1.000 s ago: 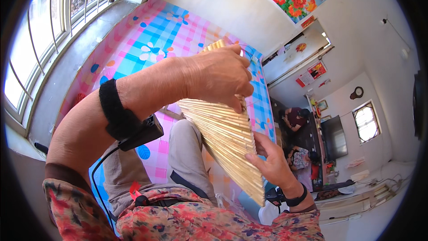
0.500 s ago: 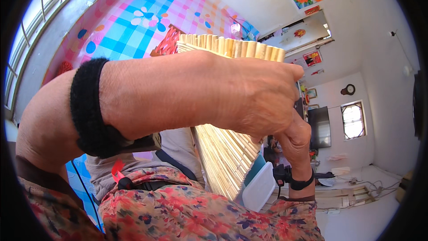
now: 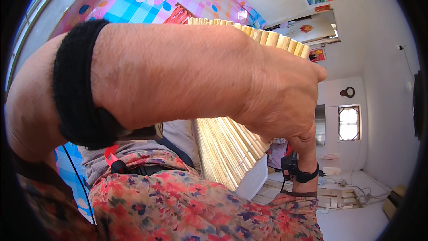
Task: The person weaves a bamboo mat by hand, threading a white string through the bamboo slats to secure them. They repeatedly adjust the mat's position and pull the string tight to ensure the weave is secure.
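Note:
A stiff mat of pale straw stalks [image 3: 225,151], bound side by side, stands tilted in front of me. Its thick cut ends form a row along the far edge, above my left forearm. That forearm crosses over the mat and hides its middle. My left hand [image 3: 285,91] is at the mat's right edge, back toward me, with its fingers curled down out of sight; what they grip is hidden. Just below it, my right hand [image 3: 304,140] reaches up to the same edge. Its fingers are covered by my left hand.
Close to the mat's lower right edge is a white plastic tub or lid [image 3: 255,180]. A checked blue and pink cover [image 3: 129,0] lies beyond, with red woven strips [image 3: 177,14] beside the mat. A dark cable [image 3: 76,174] hangs at left.
My left arm looks larger and higher, its hand shifted right along the mat's edge. My right hand is now more covered by the left. The whole view has shifted slightly.

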`<state>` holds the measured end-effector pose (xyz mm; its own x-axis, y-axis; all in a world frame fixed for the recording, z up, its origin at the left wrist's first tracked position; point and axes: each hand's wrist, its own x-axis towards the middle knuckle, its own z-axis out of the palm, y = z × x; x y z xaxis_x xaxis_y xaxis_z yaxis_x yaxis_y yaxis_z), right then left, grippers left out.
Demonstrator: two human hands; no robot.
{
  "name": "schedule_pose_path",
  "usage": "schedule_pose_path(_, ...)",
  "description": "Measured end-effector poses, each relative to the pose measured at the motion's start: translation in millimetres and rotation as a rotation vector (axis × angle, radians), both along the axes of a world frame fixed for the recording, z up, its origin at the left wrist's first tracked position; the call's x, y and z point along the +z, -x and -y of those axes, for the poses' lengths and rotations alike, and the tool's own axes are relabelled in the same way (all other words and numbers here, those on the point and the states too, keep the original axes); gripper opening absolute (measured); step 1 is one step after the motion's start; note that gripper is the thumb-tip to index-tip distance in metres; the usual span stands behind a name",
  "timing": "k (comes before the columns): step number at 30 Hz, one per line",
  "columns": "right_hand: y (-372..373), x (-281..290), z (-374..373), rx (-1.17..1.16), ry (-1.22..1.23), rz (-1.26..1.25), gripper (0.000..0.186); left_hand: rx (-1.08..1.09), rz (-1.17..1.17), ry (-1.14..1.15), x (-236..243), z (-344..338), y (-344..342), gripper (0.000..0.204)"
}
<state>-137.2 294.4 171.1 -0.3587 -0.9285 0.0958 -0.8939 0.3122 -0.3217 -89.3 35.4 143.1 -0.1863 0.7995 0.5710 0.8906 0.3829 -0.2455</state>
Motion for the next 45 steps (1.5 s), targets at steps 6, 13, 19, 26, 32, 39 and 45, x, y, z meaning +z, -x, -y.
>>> schedule_pose_path(6,3,-5,-15,-0.018,-0.004,-0.037,0.013,0.059,-0.114,-0.074,-3,1,-8,0.015)
schedule_pose_path(13,2,-3,-8,0.001,0.019,-0.072,0.018,0.045,0.072,0.035,-1,-6,0,0.052)
schedule_pose_path(19,-2,3,2,-0.016,-0.086,-0.099,0.013,0.074,0.043,0.032,-6,-4,-1,0.057)
schedule_pose_path(26,-3,-1,5,-0.002,-0.070,-0.116,0.016,0.088,-0.198,-0.150,-20,-2,0,0.020)
schedule_pose_path(32,2,-7,4,0.072,-0.076,-0.112,0.027,-0.007,-0.012,-0.071,-23,-2,5,0.018)
schedule_pose_path(39,-2,-8,8,0.014,-0.109,-0.087,0.020,0.003,-0.092,-0.179,-30,-2,4,0.017)
schedule_pose_path(45,-7,-12,19,0.021,-0.125,-0.072,0.017,0.038,-0.106,-0.173,-36,4,2,0.021)
